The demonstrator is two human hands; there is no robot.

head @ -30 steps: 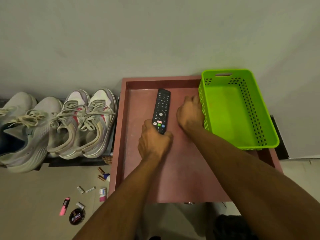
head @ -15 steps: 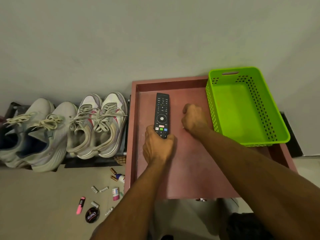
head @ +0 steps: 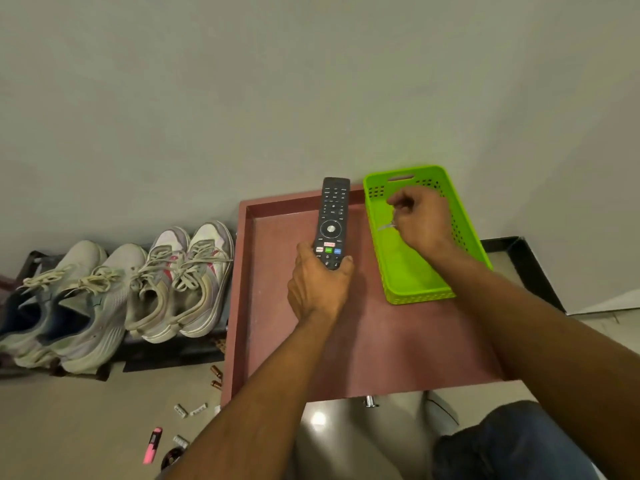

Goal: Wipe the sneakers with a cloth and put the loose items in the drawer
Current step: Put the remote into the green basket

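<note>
The reddish-brown drawer (head: 277,341) stands pulled out below me. My left hand (head: 317,285) grips the lower end of a black TV remote (head: 331,216), which is lifted and points toward the wall. My right hand (head: 420,220) is over the green perforated basket (head: 412,275) at the drawer's right side, fingers closed on a small silvery item (head: 387,226) too small to identify. Two pairs of sneakers stand left of the drawer: a white-and-pink pair (head: 183,278) and a pale grey pair (head: 69,306).
Loose items lie on the floor at the drawer's left front: batteries (head: 215,377), small white tubes (head: 188,409), a pink highlighter (head: 152,445) and a dark round tin (head: 171,457). The sneakers sit on a dark low rack (head: 166,358). A plain wall rises behind. My knee (head: 512,445) is lower right.
My left hand has lifted the remote off the drawer floor and tilted it up. My right hand moved from the drawer floor into the green basket, carrying a small silvery item.
</note>
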